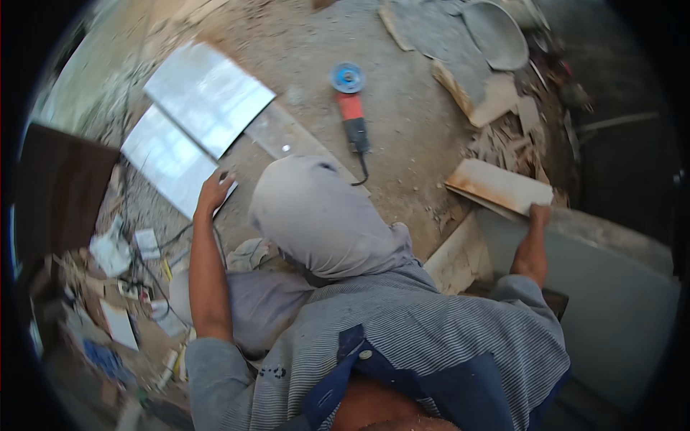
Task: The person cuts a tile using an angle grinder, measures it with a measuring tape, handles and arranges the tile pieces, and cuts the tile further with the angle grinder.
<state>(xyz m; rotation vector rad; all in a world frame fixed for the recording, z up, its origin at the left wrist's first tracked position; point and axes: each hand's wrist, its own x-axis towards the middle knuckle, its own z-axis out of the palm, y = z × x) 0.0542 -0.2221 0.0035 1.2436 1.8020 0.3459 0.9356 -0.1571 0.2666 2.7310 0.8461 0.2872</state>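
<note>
Stretched out to the left, my left hand (214, 189) is at the near right corner of a glossy white tile (169, 159) on the floor. Its fingers look loosely bent and apart, and I see nothing held in them. A second glossy tile (210, 97) lies beside it, farther away. On the right, my right hand (539, 214) grips the end of a white tile piece (503, 183) with brown stains. That piece is tilted above the broken scraps, and another thin edge shows under it. The fingers beneath it are hidden.
An angle grinder (351, 108) with a blue disc lies ahead, its cord running toward my knee. A narrow strip (298, 140) lies beside the tiles. Broken shards (507, 147) and a large grey slab (582, 287) are at the right; cables and litter (136, 287) are at the left.
</note>
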